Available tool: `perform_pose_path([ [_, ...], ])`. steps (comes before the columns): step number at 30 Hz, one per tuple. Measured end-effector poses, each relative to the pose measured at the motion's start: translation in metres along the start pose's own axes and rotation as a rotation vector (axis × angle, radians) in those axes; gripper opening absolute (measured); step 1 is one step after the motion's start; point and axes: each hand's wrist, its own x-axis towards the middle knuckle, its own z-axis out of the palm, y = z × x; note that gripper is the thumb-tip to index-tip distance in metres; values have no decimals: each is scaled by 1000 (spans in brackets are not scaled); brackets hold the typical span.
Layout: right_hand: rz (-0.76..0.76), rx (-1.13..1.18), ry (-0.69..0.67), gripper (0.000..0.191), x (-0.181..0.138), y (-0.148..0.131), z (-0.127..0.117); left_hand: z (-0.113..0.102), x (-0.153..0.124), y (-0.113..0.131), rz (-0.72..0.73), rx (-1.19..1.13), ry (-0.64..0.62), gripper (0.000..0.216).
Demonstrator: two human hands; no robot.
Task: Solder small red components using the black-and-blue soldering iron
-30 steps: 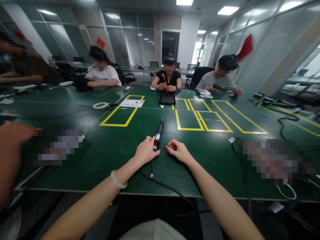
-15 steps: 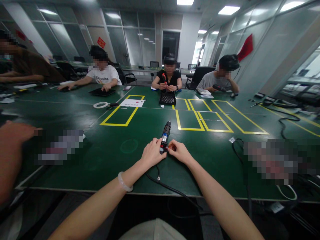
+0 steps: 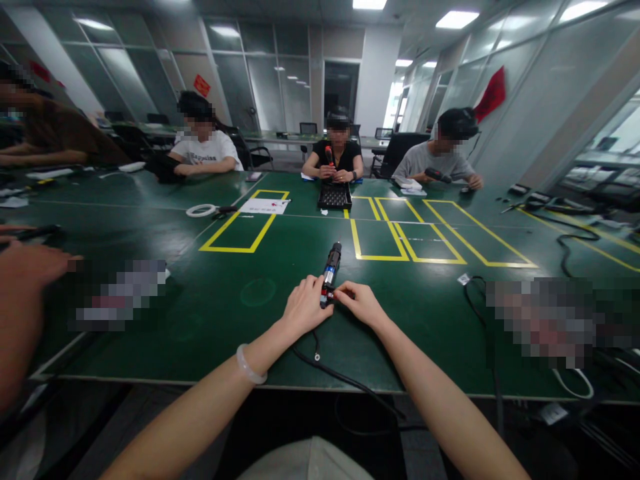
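On the green table lies a slim power tool (image 3: 331, 265), black at its narrow far end with a silver and blue middle. It points away from me. My left hand (image 3: 306, 303) is closed around its near part from the left and hides much of it. At the tool's right side, my right hand (image 3: 361, 303) has thumb and forefinger pinched together by a small red part. Whatever sits between those fingertips is too small to make out. A black cable (image 3: 340, 381) with a ring terminal (image 3: 317, 357) runs from under my left hand over the table edge.
Yellow tape rectangles (image 3: 227, 251) mark the table (image 3: 280, 360). Beyond lie a white paper (image 3: 264, 206), a white ring (image 3: 201, 211) and a black tray (image 3: 335, 205) before a co-worker. Blurred-out objects lie left and right. A neighbour's hand (image 3: 37, 267) reaches in at left.
My right fingers have shifted slightly at the tool's side; my left hand stays put. A co-worker across has lifted a dark flat object. Another has lowered a hand. A dark object appears by the neighbour's hand.
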Motion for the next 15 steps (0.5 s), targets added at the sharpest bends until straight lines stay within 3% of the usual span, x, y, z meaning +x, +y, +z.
perform_pose_path([
  [8, -29, -39, -14, 28, 0, -5, -5, 3, 5, 8, -57, 40, 51, 44],
  [15, -50, 31, -55, 30, -1, -1, -5, 3, 4, -4, -18, 73, 64, 46],
])
